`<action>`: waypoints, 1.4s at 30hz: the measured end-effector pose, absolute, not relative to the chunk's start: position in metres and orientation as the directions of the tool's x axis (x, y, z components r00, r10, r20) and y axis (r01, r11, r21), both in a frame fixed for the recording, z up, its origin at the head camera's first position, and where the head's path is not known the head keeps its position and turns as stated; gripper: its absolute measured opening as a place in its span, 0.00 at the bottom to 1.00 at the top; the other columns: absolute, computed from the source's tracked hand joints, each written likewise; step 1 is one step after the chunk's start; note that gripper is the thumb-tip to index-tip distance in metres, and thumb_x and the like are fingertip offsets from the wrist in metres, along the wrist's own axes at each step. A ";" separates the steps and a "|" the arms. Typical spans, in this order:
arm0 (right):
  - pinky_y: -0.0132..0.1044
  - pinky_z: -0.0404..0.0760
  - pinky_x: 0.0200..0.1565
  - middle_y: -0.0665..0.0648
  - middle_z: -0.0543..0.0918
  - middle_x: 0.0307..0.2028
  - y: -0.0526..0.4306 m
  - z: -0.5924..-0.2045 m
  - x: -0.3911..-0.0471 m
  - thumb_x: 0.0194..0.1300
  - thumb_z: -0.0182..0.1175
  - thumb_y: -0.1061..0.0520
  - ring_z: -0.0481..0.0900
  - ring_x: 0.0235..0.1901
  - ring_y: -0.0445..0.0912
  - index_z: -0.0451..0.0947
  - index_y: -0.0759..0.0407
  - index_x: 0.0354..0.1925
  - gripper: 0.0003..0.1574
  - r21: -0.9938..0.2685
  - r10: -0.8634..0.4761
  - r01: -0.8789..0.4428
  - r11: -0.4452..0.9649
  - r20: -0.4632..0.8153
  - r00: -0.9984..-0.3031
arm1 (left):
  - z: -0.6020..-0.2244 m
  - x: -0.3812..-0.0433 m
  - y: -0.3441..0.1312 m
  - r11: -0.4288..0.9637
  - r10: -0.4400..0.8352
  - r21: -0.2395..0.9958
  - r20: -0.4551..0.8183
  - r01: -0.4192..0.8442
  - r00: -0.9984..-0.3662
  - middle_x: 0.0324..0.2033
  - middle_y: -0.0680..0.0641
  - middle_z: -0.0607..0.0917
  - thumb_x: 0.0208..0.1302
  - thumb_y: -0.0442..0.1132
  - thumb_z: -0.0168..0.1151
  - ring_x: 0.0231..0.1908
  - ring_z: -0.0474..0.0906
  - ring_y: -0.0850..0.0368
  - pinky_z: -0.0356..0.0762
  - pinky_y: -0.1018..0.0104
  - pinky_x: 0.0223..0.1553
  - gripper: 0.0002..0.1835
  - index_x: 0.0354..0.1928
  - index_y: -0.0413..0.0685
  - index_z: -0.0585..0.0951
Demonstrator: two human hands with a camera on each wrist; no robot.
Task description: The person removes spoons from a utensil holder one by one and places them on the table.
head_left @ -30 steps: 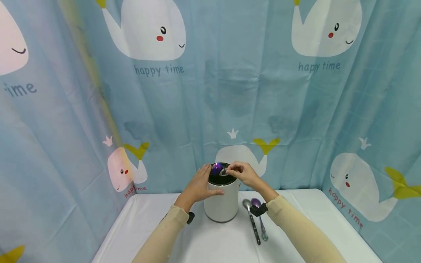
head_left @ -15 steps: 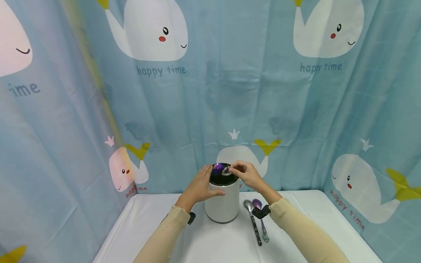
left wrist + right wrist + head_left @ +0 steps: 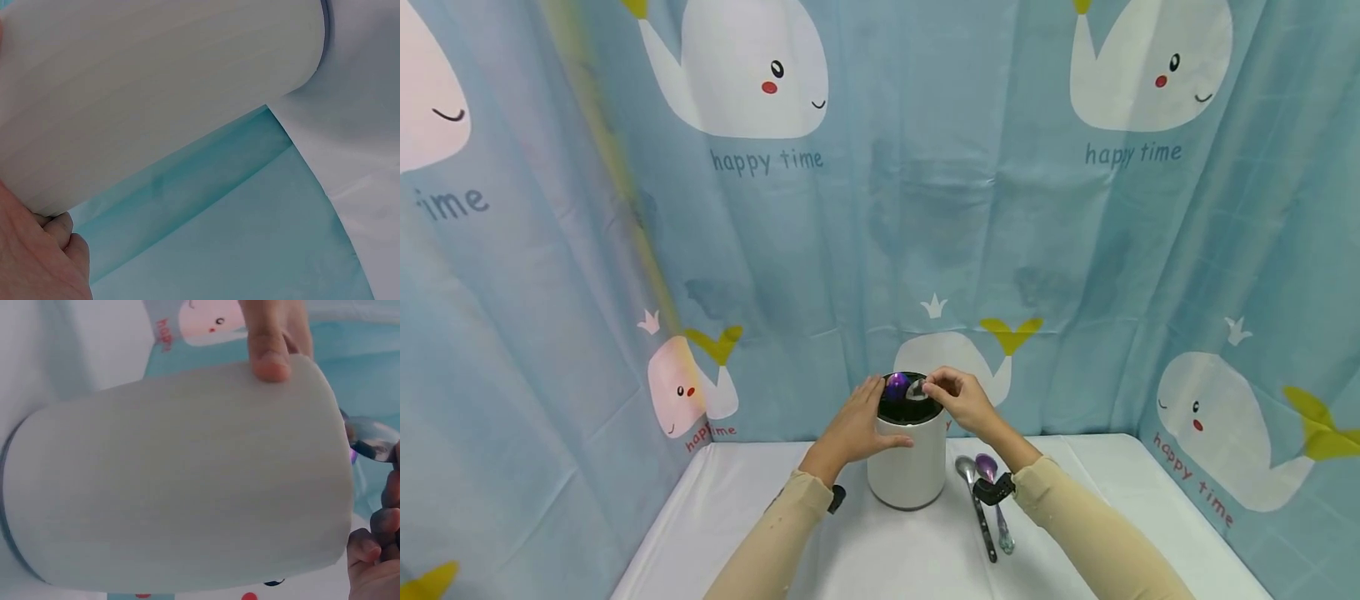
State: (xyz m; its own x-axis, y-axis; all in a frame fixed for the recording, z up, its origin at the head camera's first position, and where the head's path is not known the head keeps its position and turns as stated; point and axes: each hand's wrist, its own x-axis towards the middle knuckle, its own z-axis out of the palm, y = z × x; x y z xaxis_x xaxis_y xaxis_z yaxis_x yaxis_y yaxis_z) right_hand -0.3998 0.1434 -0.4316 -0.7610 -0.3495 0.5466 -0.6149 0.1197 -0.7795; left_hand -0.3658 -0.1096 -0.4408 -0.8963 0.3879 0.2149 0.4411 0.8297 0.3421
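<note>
A white cylindrical utensil holder with a black inside stands upright on the table. My left hand grips its upper left side, thumb across the front and fingers round the far side. At the rim, my right hand pinches the edge of a silver spoon's bowl; the spoon's handle is hidden down in the holder. Beside it, a shiny purple spoon bowl shows inside the mouth. The left wrist view shows mostly the holder's white wall, with the left hand's curled fingers at its edge.
Right of the holder lie a silver spoon with a dark handle and a purple spoon, side by side. A white cloth covers the table. Blue whale-print curtains hang behind and on both sides.
Over the second, the right hand and the pinched silver spoon have shifted slightly right, away from the purple bowl. The left hand keeps its grip, and the last half second shows almost no movement.
</note>
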 end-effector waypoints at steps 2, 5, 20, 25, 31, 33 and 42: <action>0.33 0.82 0.40 0.68 0.85 0.41 0.145 -0.427 -0.398 0.80 0.61 0.64 0.79 0.36 0.57 0.84 0.69 0.47 0.07 -0.789 -0.317 -0.608 0.092 0.556 -0.768 | -0.439 -0.365 -0.109 0.825 0.391 0.350 0.214 0.444 -0.895 0.86 0.41 0.50 0.60 0.77 0.69 0.85 0.42 0.42 0.46 0.45 0.85 0.69 0.87 0.41 0.48; 0.33 0.83 0.43 0.64 0.84 0.42 0.148 -0.417 -0.395 0.81 0.61 0.63 0.79 0.39 0.57 0.83 0.71 0.48 0.09 -0.795 -0.283 -0.606 0.036 0.573 -0.769 | -0.437 -0.364 -0.109 0.824 0.390 0.356 0.211 0.442 -0.896 0.86 0.41 0.49 0.60 0.76 0.70 0.86 0.42 0.42 0.46 0.44 0.84 0.69 0.87 0.42 0.48; 0.26 0.80 0.40 0.50 0.82 0.37 0.159 -0.390 -0.382 0.80 0.60 0.65 0.76 0.36 0.38 0.78 0.79 0.48 0.12 -0.793 -0.205 -0.608 -0.029 0.600 -0.773 | -0.437 -0.368 -0.110 0.828 0.391 0.337 0.225 0.448 -0.893 0.86 0.41 0.50 0.59 0.77 0.70 0.86 0.42 0.43 0.44 0.47 0.85 0.70 0.87 0.41 0.49; 0.25 0.81 0.42 0.43 0.84 0.38 0.164 -0.381 -0.379 0.79 0.60 0.67 0.78 0.37 0.36 0.77 0.82 0.49 0.13 -0.787 -0.173 -0.615 -0.047 0.613 -0.771 | -0.439 -0.370 -0.111 0.831 0.389 0.332 0.226 0.446 -0.893 0.86 0.41 0.50 0.59 0.76 0.70 0.86 0.41 0.43 0.43 0.47 0.85 0.70 0.87 0.41 0.48; 0.24 0.81 0.42 0.43 0.84 0.37 0.171 -0.374 -0.376 0.79 0.59 0.68 0.78 0.36 0.35 0.76 0.84 0.50 0.14 -0.786 -0.154 -0.615 -0.065 0.617 -0.772 | -0.440 -0.369 -0.112 0.833 0.387 0.331 0.226 0.444 -0.894 0.86 0.42 0.49 0.59 0.77 0.70 0.86 0.41 0.44 0.43 0.48 0.85 0.70 0.87 0.42 0.48; 0.24 0.81 0.42 0.43 0.85 0.36 0.173 -0.372 -0.374 0.79 0.59 0.68 0.77 0.36 0.36 0.76 0.84 0.50 0.14 -0.782 -0.150 -0.619 -0.075 0.622 -0.768 | -0.441 -0.369 -0.113 0.833 0.387 0.331 0.226 0.444 -0.894 0.86 0.42 0.50 0.59 0.77 0.70 0.86 0.41 0.44 0.43 0.47 0.85 0.70 0.87 0.42 0.49; 0.25 0.82 0.40 0.45 0.85 0.37 0.185 -0.359 -0.367 0.80 0.57 0.69 0.77 0.35 0.36 0.83 0.68 0.43 0.07 -0.750 -0.121 -0.645 -0.146 0.661 -0.741 | -0.442 -0.368 -0.113 0.833 0.388 0.328 0.226 0.445 -0.893 0.86 0.42 0.50 0.59 0.77 0.69 0.86 0.42 0.44 0.43 0.47 0.85 0.69 0.87 0.42 0.49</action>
